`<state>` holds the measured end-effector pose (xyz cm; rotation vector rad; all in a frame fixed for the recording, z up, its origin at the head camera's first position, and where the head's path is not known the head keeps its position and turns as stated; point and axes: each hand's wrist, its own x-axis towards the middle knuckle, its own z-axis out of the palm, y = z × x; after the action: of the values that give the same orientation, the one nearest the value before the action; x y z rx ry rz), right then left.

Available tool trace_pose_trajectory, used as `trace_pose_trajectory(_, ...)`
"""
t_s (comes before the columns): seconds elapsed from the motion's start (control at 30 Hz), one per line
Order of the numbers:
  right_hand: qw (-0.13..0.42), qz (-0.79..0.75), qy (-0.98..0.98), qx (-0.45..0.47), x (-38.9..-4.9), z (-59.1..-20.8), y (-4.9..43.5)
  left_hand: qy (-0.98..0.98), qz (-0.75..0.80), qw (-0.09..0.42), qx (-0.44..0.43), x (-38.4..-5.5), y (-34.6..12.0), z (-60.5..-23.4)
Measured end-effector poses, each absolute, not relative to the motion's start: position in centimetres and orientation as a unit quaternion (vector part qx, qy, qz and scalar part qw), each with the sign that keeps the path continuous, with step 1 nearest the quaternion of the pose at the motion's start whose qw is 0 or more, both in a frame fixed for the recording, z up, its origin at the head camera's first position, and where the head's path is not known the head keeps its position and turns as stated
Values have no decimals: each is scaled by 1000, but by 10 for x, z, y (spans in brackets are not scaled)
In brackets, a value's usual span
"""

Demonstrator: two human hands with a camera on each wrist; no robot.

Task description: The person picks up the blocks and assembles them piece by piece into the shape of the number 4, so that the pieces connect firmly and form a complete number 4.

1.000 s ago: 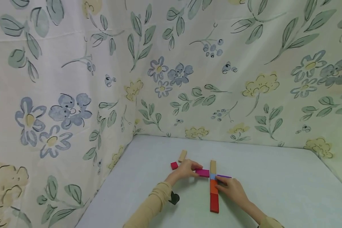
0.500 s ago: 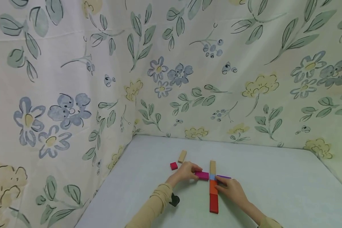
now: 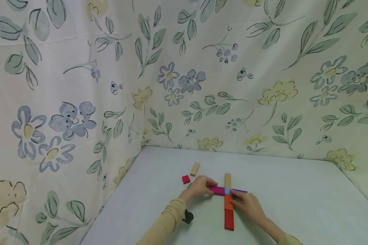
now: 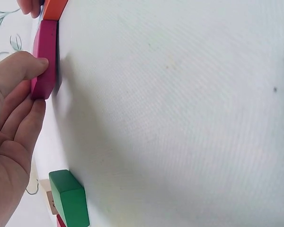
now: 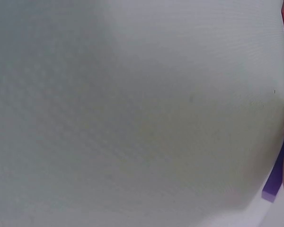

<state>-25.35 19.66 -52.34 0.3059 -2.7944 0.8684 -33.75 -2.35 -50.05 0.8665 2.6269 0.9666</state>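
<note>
Left-hand fingers (image 4: 23,66) pinch a plain magenta block (image 4: 48,45).

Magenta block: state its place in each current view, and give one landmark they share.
Head: the magenta block is low, slightly right of centre, in the left hand.
Left wrist: upper left.
Right wrist: not in it.
Shared landmark: the orange block, visible in all three.
</note>
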Motion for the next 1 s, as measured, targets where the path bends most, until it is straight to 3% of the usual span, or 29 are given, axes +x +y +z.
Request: trace_pose_trajectory(1.0, 83, 306, -944, 90, -253, -523, 195, 867, 370, 135, 304, -343, -28, -509)
